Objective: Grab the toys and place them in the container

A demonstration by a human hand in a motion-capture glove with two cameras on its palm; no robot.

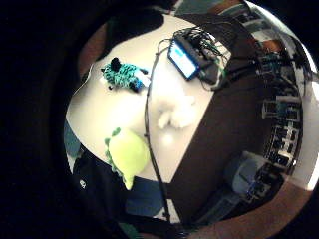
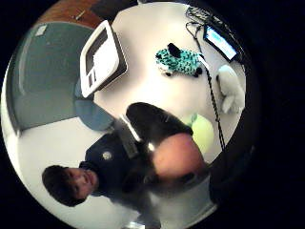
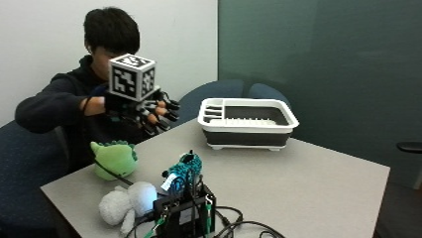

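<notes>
Gloved right hand [image 3: 148, 111] raised above worktop [image 3: 310, 173], fingers relaxed and holding nothing, apparently poised to reach; green dinosaur [image 3: 115, 158], white plush [image 3: 125, 203] and teal striped toy [image 3: 183, 171] lying on worktop, well apart from white container [image 3: 247, 121].

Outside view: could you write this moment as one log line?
stage: before first pick | right hand: raised above table, holding nothing | toys on table: green dinosaur, white plush, teal striped plush | container: no toys visible
</notes>
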